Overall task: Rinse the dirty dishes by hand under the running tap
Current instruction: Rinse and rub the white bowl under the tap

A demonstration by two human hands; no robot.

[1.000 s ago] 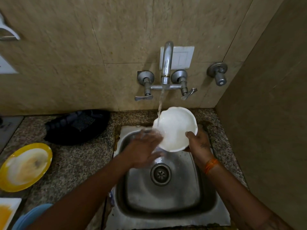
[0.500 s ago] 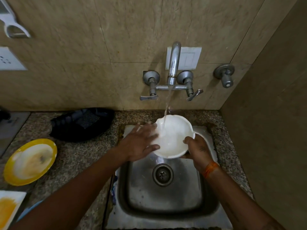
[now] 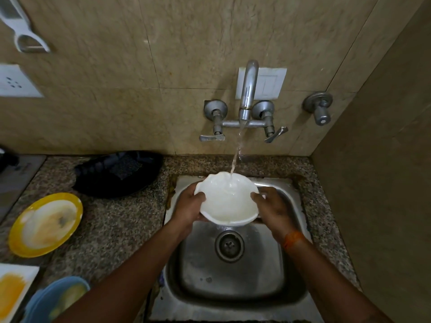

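Head view showed a speckled stone desk (image 3: 112,229) around a steel sink (image 3: 233,276); both hands' fingers (image 3: 198,197) now clamped the white bowl (image 3: 229,206), lowered since before.

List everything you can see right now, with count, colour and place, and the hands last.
bowl: 1, white, held over the sink under the water stream
tap: 1, grey metal, on the wall above the sink, running
side valve: 1, grey metal, on the wall right of the tap
sink: 1, steel, set in the counter
counter: 1, speckled granite, left of the sink
black tray: 1, on the counter by the wall
yellow plate: 1, soiled, on the counter at left
square plate: 1, white with orange residue, lower left edge
blue dish: 1, lower left
wall socket: 1, white, far left
switch plate: 1, white, behind the tap
left hand: grips the bowl's left rim
right hand: grips the bowl's right rim, orange wristband
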